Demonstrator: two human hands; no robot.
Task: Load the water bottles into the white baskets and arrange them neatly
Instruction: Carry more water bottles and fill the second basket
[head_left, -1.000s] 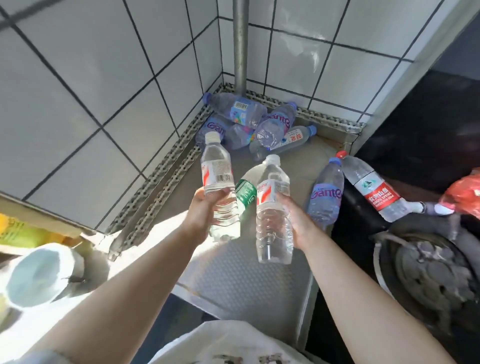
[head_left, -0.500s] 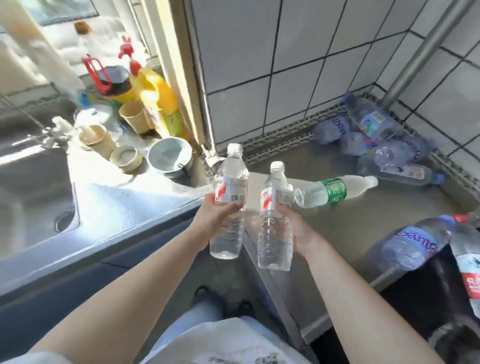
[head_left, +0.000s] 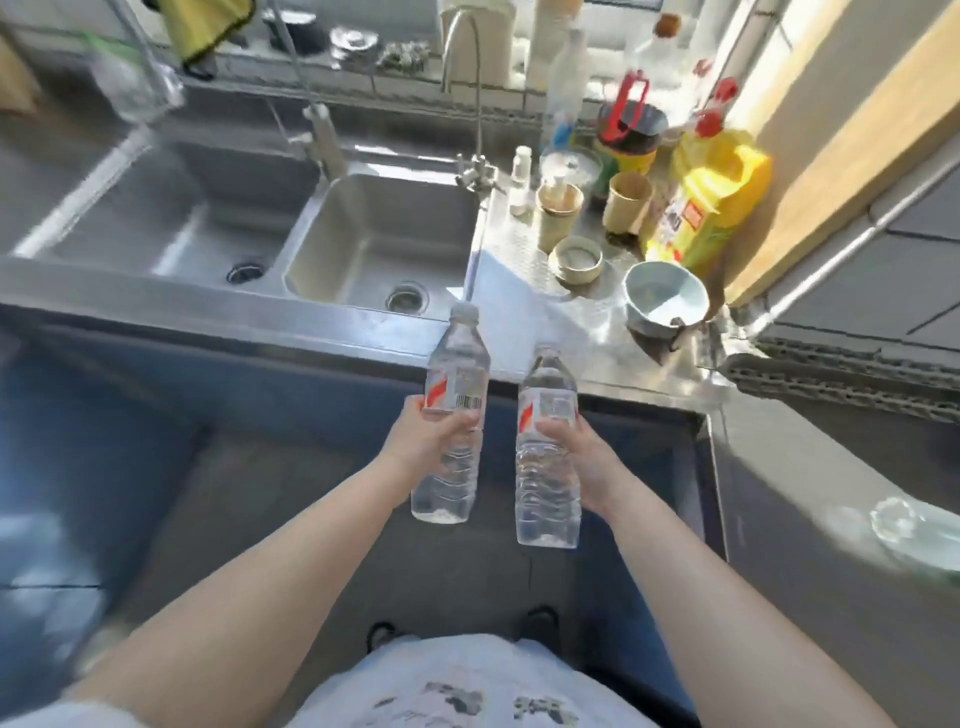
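Note:
My left hand (head_left: 423, 439) grips a clear water bottle (head_left: 453, 384) with a white cap and a red-and-white label, held upright in front of the sink counter. Beside it, my right hand (head_left: 582, 457) grips a second clear water bottle (head_left: 545, 467) of the same kind, also upright. The two bottles stand side by side, a small gap between them. At the right edge a blurred clear bottle (head_left: 904, 530) lies on the steel surface. No white basket is in view.
A steel double sink (head_left: 374, 234) with a tap (head_left: 467, 78) lies ahead. Cups (head_left: 626, 200), a light bowl (head_left: 665, 299), a yellow oil jug (head_left: 717, 208) and other bottles crowd the counter (head_left: 519, 301) to its right. A dark cabinet front is below.
The view has swung left from the tiled corner with the bottle pile to the sink. Both hands still hold their bottles upright, side by side.

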